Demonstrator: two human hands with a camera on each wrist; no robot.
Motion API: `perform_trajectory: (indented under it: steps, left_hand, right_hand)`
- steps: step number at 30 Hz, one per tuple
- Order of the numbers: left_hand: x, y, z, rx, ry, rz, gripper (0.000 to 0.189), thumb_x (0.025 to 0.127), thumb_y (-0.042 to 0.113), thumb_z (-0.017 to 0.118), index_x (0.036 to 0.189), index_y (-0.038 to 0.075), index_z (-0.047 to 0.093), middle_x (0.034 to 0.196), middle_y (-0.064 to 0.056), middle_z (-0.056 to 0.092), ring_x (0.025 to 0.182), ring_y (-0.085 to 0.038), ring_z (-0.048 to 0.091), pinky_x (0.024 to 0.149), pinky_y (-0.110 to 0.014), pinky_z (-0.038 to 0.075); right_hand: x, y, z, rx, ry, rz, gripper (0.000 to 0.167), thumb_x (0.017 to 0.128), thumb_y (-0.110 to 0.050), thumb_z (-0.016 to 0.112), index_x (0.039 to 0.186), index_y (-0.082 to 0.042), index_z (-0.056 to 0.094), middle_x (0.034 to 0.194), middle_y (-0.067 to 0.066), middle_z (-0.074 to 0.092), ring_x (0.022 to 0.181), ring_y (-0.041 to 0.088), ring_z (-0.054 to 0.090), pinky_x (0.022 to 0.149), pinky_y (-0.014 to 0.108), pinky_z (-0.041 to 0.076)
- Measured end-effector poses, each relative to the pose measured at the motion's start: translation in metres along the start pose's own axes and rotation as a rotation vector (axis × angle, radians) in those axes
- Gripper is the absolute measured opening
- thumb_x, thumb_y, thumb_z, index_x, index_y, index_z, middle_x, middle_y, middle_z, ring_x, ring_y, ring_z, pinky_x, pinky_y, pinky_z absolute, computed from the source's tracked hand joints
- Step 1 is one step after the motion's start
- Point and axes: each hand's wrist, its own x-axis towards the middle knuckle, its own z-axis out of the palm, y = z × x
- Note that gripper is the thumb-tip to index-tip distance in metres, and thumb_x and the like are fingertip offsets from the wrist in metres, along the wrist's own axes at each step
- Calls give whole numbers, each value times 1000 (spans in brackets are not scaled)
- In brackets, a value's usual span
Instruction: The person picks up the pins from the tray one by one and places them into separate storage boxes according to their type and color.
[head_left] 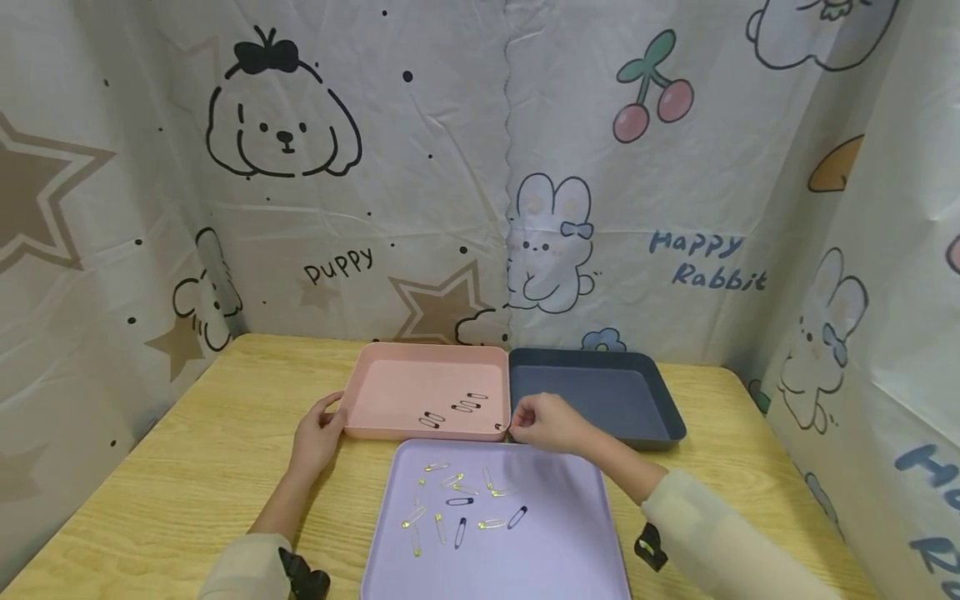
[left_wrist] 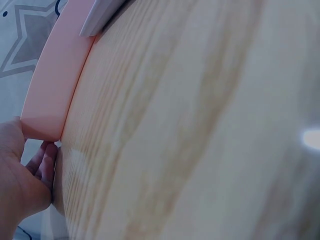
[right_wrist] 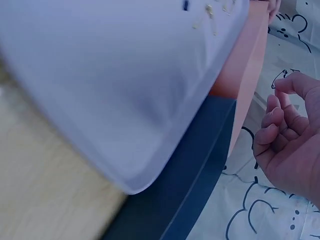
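My right hand (head_left: 551, 422) pinches a black safety pin (head_left: 498, 427) between thumb and forefinger over the front right corner of the pink tray (head_left: 367, 392). In the right wrist view the safety pin (right_wrist: 278, 80) is a thin dark loop at the fingertips. My left hand (head_left: 317, 437) grips the pink tray at its front left corner; in the left wrist view the thumb is at the rim and the curled fingers are lower down. Several black safety pins (head_left: 466, 407) lie in that tray. The lilac tray (head_left: 555, 550) holds gold safety pins (head_left: 491, 524) and a few black safety pins (head_left: 460, 533).
A dark blue tray (head_left: 592, 383) stands right of the pink tray, behind the lilac one. All rest on a wooden table (head_left: 187, 492). A printed curtain (head_left: 442, 167) encloses the back and sides.
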Motion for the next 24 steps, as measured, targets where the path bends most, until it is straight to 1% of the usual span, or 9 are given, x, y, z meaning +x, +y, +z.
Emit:
perform_trajectory:
  steps: [3, 7, 10, 14, 21, 24]
  left_hand:
    - [1, 0, 0, -4, 0, 1, 41, 97, 25, 45, 137, 12, 47, 106, -18, 60, 88, -16, 53, 73, -25, 42]
    - [1, -1, 0, -10, -1, 4, 41, 97, 25, 45, 137, 11, 47, 107, -18, 61, 88, -16, 53, 73, -25, 42]
    - [1, -1, 1, -6, 4, 5, 41, 97, 24, 45, 136, 12, 47, 107, -19, 61, 89, -17, 53, 73, -25, 42]
    - [1, 0, 1, 2, 6, 0, 41, 97, 24, 45, 136, 12, 47, 107, -18, 61, 87, -16, 53, 72, -24, 42]
    - [0, 0, 1, -3, -3, -3, 41, 98, 24, 44, 137, 11, 46, 108, -19, 60, 85, -14, 52, 70, -24, 42]
    - [0, 0, 1, -4, -2, -2, 41, 98, 25, 44, 137, 11, 46, 107, -19, 60, 84, -14, 51, 69, -24, 42]
  right_hand:
    - [15, -4, 1, 13, 17, 5, 7, 79, -10, 65, 73, -8, 61, 64, -4, 54, 59, 7, 46, 54, 20, 39]
    - [32, -9, 3, 28, 17, 14, 6, 79, -10, 64, 74, -8, 62, 65, -4, 53, 58, 8, 45, 54, 21, 38]
    - [44, -13, 6, 41, 14, 40, 5, 79, -10, 64, 75, -7, 63, 66, -3, 53, 59, 9, 46, 53, 21, 38]
    - [58, -16, 10, 40, 35, 64, 6, 80, -11, 65, 75, -8, 64, 65, -3, 53, 57, 10, 45, 50, 21, 37]
    - [77, -21, 16, 44, 75, 49, 10, 80, -10, 66, 71, -6, 65, 59, -4, 51, 51, 9, 41, 48, 20, 34]
    - [84, -22, 19, 45, 90, 22, 12, 80, -8, 65, 69, -5, 65, 56, -5, 49, 49, 8, 39, 48, 19, 33]
